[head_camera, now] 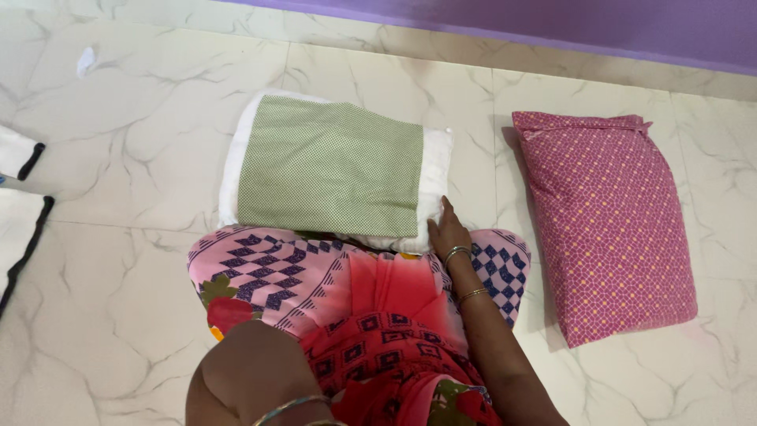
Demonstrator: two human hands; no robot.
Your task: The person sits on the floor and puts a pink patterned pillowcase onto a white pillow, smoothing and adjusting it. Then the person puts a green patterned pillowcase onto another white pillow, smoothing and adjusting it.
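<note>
A white pillow (434, 170) lies on the marble floor in front of my knees, with a green checked cloth (331, 166) spread over most of its top. My right hand (447, 230) is at the pillow's near right corner, fingers together and closed on its edge. Two bangles sit on that wrist. My left forearm (252, 371) crosses the bottom of the view with a bangle at the wrist; the hand itself is below the frame. My lap, in pink and red patterned fabric (355, 300), touches the pillow's near edge.
A pink patterned pillow (603, 221) lies to the right, apart from the white one. White cloth with black edging (24, 158) pokes in at the left edge. A small white scrap (85, 59) lies far left. A purple wall (552, 20) borders the floor.
</note>
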